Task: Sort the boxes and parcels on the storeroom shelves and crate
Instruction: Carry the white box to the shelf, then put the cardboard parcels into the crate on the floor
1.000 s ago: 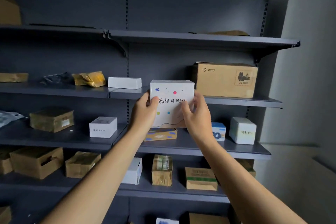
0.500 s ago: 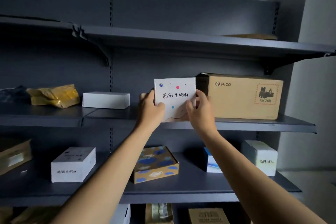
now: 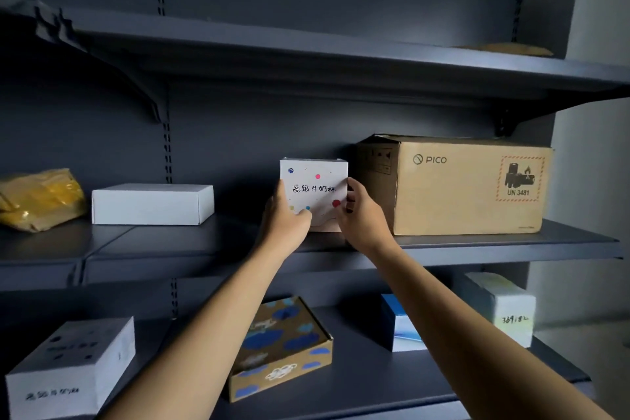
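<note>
Head view: left hand (image 3: pixel 288 225) and right hand (image 3: pixel 361 218) curl round the dotted white box (image 3: pixel 313 187), its base on the shelf (image 3: pixel 204 242) under the fingertips, PICO carton (image 3: pixel 467 187) just right of the right fingers. Push it back square, then release gently. A second ago it hung in the air before the shelves.

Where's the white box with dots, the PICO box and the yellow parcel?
dotted white box (image 3: pixel 315 189), head view, middle of front face.
PICO cardboard box (image 3: pixel 470 191), head view, middle of front face.
yellow parcel (image 3: pixel 37 201), head view, middle of crinkled wrapping.
</note>
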Motion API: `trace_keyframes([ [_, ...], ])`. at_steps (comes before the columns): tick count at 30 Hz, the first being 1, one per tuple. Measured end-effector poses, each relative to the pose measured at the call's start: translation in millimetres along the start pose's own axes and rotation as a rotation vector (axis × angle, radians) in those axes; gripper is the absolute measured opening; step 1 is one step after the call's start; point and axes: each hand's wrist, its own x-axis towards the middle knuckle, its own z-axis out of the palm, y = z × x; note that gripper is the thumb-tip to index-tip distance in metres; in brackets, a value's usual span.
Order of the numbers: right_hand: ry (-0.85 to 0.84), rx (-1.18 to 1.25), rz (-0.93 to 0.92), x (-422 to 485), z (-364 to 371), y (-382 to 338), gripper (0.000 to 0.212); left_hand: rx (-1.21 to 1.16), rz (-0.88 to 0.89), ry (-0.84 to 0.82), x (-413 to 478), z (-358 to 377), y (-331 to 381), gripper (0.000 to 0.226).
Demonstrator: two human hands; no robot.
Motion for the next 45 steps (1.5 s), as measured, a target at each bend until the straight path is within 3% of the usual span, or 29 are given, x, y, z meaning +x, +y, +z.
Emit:
trace_keyframes([
  [6,-0.099,-0.052,-0.052,19.2,-3.5,7.2,0.057,0.166,0.043,0.074,3.2,21.8,-2.8,0.054],
  [9,-0.218,-0.092,-0.090,20.6,-14.2,10.0,0.053,0.203,0.027,0.015,0.2,32.0,5.2,0.040],
  [11,-0.213,-0.055,-0.087,18.4,-26.1,11.7,0.055,0.155,0.041,-0.047,-2.2,42.4,8.7,0.033],
  [17,-0.085,0.146,-0.066,18.0,-56.6,26.5,0.040,0.082,0.122,0.060,-2.6,74.9,27.8,0.036],
  [22,0.002,0.158,-0.090,22.2,-85.9,46.4,0.035,0.073,0.121,0.005,-0.7,109.9,48.4,0.039],
  [28,0.093,0.044,-0.171,30.5,-118.3,67.5,0.029,0.320,0.063,-0.100,10.3,138.3,67.0,0.068],
  [33,0.192,0.007,-0.162,43.3,-146.8,95.3,0.021,0.266,-0.019,-0.100,23.4,154.7,68.3,0.084],
  [35,0.217,-0.047,-0.136,43.2,-156.0,103.1,0.021,0.194,-0.041,-0.111,24.9,160.5,66.1,0.079],
  [41,0.412,-0.209,0.026,46.1,-194.0,130.9,0.044,0.186,-0.048,-0.050,29.6,167.8,61.0,0.035],
  [45,0.541,-0.222,0.161,51.4,-217.6,153.8,0.067,0.180,-0.053,-0.036,29.7,169.2,58.6,0.032],
])
